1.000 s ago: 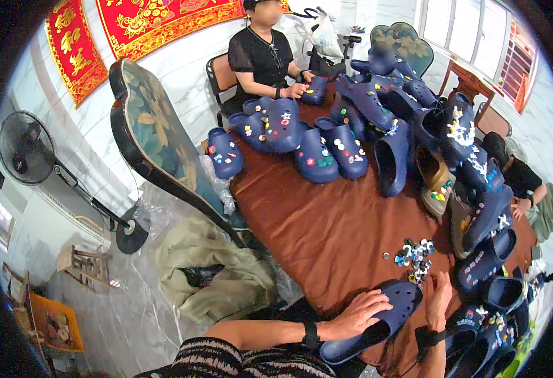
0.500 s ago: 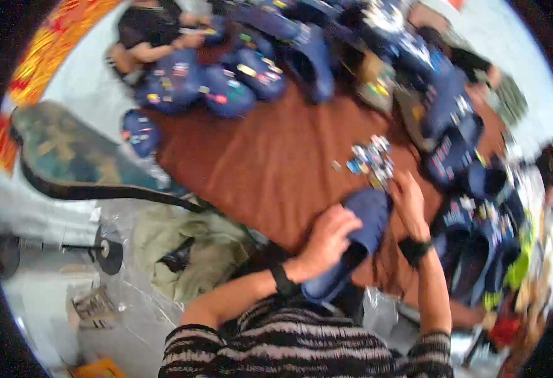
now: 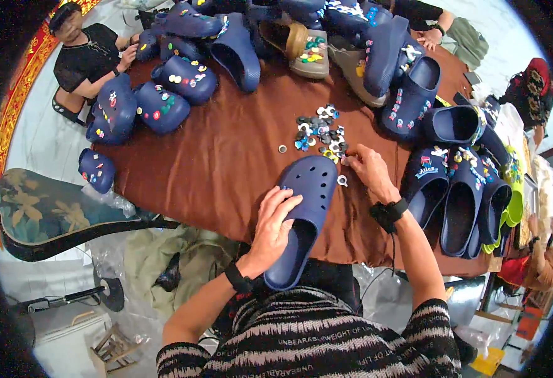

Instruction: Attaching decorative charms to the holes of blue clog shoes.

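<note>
A plain dark blue clog (image 3: pixel 311 198) with holes in its toe lies slanted at the table's near edge, its toe pointing away from me. My left hand (image 3: pixel 271 220) grips it by the left side, fingers over the upper near the opening. To the right of the toe, my right hand (image 3: pixel 370 169) has its thumb and fingers pinched together at the edge of a loose pile of small shoe charms (image 3: pixel 319 131). Whatever is between those fingertips is too small to make out. A white ring-shaped charm (image 3: pixel 342 181) lies just below them, and a small round piece (image 3: pixel 282 149) sits left of the pile.
Decorated blue clogs (image 3: pixel 185 79) crowd the far side of the brown-covered table (image 3: pixel 220 157), and more clogs (image 3: pixel 462 195) stand at the right. A person (image 3: pixel 87 57) handles a clog at the far left. A camouflage-patterned chair back (image 3: pixel 56 208) is on the left.
My view has swung, so the table and clogs appear farther left, and the picture is sharper. Both hands and the clog keep about the same places beside the charm pile.
</note>
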A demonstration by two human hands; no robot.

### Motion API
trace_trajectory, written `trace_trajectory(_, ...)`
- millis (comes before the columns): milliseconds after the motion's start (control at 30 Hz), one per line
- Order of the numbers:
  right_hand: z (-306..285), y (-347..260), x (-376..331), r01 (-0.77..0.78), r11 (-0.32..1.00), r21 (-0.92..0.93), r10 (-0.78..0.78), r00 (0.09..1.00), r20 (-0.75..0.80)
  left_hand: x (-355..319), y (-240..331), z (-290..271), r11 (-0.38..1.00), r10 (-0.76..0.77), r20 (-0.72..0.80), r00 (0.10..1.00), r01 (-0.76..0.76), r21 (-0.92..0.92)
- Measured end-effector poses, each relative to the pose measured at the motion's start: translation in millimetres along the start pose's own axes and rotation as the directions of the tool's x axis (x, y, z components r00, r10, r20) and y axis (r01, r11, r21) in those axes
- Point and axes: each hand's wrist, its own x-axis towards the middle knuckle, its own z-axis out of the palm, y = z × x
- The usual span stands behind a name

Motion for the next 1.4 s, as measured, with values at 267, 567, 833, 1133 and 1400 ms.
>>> trace_trajectory(267,13.3,8.7,14.5,0.069,0.997,0.016,-0.069,0.997,-0.019,9.2,-5.0,7.3,0.996,0.086,-0.076,0.993,-0.083,0.040)
trace_trajectory(567,23.5,28.9,27.6,0.096,0.993,0.066,-0.104,0.985,0.136,-8.1,-4.9,-3.5,0.998,0.057,-0.107,0.993,-0.056,0.012)
trace_trajectory(833,-11.3,-61.4,65.8,0.409,0.909,-0.081,-0.408,0.913,0.024,-84.7,-89.7,-114.5,0.968,-0.243,-0.576,0.781,0.230,-0.096)
trace_trajectory(1133,175.2,-326.0,25.4,0.762,0.628,0.160,-0.732,0.508,0.454,-341.6,-389.9,-207.7,0.525,-0.533,-0.819,0.213,0.842,-0.123)
trace_trajectory(1400,263.2,-346.3,51.4,0.893,0.450,0.000,-0.794,0.401,0.457,-287.9,-447.2,-243.7,0.490,-0.441,-0.897,-0.015,0.834,-0.254)
